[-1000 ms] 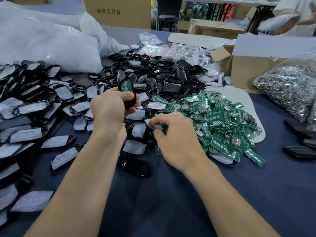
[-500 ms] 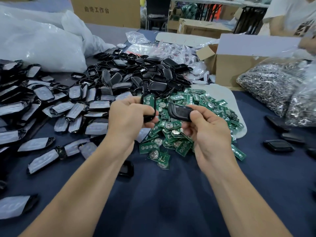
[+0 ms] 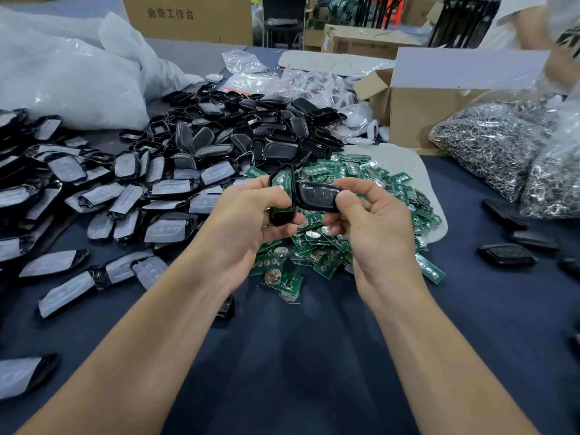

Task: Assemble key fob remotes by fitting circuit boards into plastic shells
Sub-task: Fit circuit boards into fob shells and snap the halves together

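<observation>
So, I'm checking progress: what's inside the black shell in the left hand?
A green circuit board sits in the shell; the left hand covers its middle, so seating can't be judged.

A dark blue cloth covers the bench (image 3: 282, 372). Far beyond the left grip (image 3: 248, 224) stands a large printed cardboard carton (image 3: 188, 17). Beyond the right grip (image 3: 373, 227) are brown boxes (image 3: 361, 39), black metal frames (image 3: 464, 17) and a person in a white shirt (image 3: 514, 23). The light is even.

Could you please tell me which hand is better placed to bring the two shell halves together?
Right hand, probably: its grip pinches the black button cover close beside the other shell half, which the left hand holds with a green circuit board in it.
</observation>
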Available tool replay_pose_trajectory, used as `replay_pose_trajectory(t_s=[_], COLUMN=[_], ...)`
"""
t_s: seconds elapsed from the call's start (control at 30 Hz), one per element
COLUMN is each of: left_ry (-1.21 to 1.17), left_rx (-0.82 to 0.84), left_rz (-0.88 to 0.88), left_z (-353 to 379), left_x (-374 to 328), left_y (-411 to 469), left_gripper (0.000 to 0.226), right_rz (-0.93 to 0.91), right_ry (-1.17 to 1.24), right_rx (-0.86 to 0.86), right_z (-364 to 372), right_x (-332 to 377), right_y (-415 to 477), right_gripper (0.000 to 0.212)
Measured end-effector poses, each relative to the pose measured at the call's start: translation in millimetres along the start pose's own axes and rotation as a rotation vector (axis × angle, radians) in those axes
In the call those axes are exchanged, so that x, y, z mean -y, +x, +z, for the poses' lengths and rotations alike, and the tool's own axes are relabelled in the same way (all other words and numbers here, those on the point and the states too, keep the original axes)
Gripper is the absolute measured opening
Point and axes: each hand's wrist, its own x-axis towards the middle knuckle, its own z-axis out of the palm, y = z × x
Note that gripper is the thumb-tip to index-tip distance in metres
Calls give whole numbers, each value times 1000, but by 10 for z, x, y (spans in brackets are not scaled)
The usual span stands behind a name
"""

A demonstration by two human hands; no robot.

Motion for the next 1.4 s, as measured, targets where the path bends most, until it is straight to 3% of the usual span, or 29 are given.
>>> replay_pose_trajectory(t_s=[0.33, 0.57, 0.77, 1.0, 1.2, 1.33, 1.4], left_ry=[-99, -116, -150, -135, -97, -77, -63], left_rx=[40, 64, 21, -13, 36, -99, -176], left_rz=[-30, -30, -28, 2, 58, 165, 207], left_z=[-13, -53, -85, -93, -75, -29, -5], left_x=[-45, -57, -49, -19, 8, 26, 39], left_y=[-10, 15, 30, 57, 54, 51, 46], left_gripper=[15, 22, 17, 21, 19, 15, 15], right_rz=[-39, 159, 79, 110, 86, 152, 171], right_ry=[-68, 123, 145, 67, 108, 183, 156], right_rx=[36, 196, 42, 154, 79, -41, -71], right_z=[-10, -80, -113, -62, -47, -25, 3], right_x=[23, 106, 81, 38, 18, -1, -24], right_y=[-44, -26, 15, -25, -9, -11, -25], right_gripper=[25, 32, 29, 24, 22, 4, 6])
